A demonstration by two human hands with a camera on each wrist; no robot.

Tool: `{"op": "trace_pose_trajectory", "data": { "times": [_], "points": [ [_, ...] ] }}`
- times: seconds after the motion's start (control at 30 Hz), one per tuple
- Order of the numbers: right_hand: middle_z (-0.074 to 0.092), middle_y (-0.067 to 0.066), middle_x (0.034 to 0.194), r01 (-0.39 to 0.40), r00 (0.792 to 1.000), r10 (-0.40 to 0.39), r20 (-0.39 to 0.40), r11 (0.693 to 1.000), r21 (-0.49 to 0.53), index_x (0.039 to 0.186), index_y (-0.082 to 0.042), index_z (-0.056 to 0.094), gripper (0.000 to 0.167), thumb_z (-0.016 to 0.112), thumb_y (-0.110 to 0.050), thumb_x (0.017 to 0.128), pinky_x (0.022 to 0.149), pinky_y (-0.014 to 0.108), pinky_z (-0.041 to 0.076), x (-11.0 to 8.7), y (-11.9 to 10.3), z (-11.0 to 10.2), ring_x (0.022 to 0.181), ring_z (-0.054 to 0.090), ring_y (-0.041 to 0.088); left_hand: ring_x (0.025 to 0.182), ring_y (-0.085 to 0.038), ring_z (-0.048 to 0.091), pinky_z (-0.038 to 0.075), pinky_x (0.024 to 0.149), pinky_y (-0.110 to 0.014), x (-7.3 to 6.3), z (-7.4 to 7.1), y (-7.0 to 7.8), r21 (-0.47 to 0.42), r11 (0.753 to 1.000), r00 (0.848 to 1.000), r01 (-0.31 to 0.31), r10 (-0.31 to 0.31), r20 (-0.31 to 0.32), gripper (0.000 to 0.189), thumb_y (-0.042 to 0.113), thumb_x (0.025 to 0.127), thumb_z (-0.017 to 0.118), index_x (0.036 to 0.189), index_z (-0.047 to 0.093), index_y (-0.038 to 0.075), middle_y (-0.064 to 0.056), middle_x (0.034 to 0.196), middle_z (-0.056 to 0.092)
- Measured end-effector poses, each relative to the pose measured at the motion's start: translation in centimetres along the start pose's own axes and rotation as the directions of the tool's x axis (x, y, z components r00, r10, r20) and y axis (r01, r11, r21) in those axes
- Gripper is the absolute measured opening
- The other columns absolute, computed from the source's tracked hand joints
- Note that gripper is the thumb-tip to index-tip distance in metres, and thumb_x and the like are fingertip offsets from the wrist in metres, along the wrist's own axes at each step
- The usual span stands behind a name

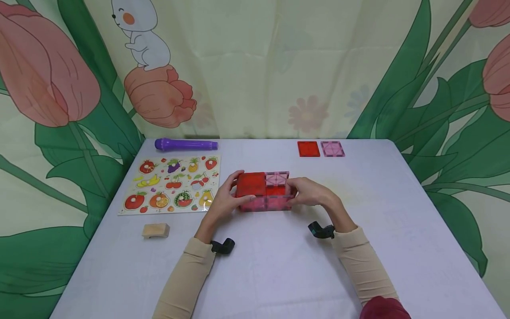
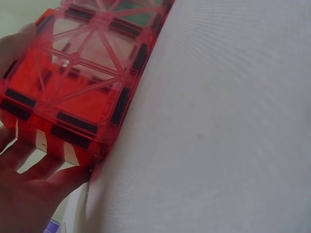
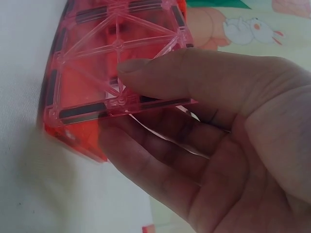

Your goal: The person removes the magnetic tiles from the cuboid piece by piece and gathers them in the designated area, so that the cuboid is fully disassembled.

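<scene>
A box-like build of see-through magnetic tiles [image 1: 252, 184] stands mid-table, with red and pink squares. A red tile covers its top left; the top right is open, showing red inside. My left hand [image 1: 225, 199] grips its left end, thumb at the front and fingers along the side, as the left wrist view shows with the pink front tile [image 2: 73, 58]. At the right end my right hand [image 1: 312, 191] pinches a pink magnetic tile [image 3: 92, 82]. In the right wrist view the thumb lies on that tile's face, and the other fingers are curled behind its edge.
Behind the build lie a loose red tile [image 1: 308, 149] and a loose pink tile [image 1: 333, 149]. To the left are a fruit puzzle board [image 1: 169, 184], a purple toy microphone [image 1: 186, 145] and a small arched wooden block [image 1: 156, 230]. A printed curtain [image 1: 255, 79] hangs behind the table.
</scene>
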State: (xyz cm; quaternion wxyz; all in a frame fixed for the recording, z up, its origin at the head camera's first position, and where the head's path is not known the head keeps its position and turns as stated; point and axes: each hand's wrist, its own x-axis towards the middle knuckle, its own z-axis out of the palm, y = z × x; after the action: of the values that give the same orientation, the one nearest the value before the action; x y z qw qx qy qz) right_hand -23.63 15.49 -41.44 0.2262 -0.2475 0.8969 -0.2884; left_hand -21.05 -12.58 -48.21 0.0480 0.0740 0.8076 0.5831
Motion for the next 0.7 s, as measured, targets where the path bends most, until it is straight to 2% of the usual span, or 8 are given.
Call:
{"op": "trace_pose_trajectory", "data": {
  "times": [0.27,0.7],
  "points": [
    [0.063,0.005,0.088,0.001,0.999,-0.001,0.054,1.0,-0.006,0.085,-0.009,0.055,0.025,0.08,-0.01,0.083,0.069,0.026,0.051,-0.21,-0.18,-0.22,0.083,0.056,0.018,0.143,-0.026,0.038,0.043,0.113,-0.054,0.0,-0.03,-0.04,-0.012,1.0,1.0,0.006,-0.006,0.003,0.087,0.036,0.081,0.083,0.153,0.036,0.025,0.002,0.153,0.044],
    [0.055,0.004,0.081,0.001,0.998,-0.001,0.07,1.0,-0.004,0.084,-0.011,0.054,0.027,0.081,-0.011,0.082,0.065,0.028,0.047,-0.2,-0.05,-0.29,0.08,0.052,0.018,0.143,-0.027,0.038,0.046,0.11,-0.054,-0.01,-0.05,0.02,-0.015,1.0,1.0,0.0,0.0,0.008,0.088,0.039,0.081,0.083,0.154,0.035,0.025,0.002,0.152,0.044]
  ]
}}
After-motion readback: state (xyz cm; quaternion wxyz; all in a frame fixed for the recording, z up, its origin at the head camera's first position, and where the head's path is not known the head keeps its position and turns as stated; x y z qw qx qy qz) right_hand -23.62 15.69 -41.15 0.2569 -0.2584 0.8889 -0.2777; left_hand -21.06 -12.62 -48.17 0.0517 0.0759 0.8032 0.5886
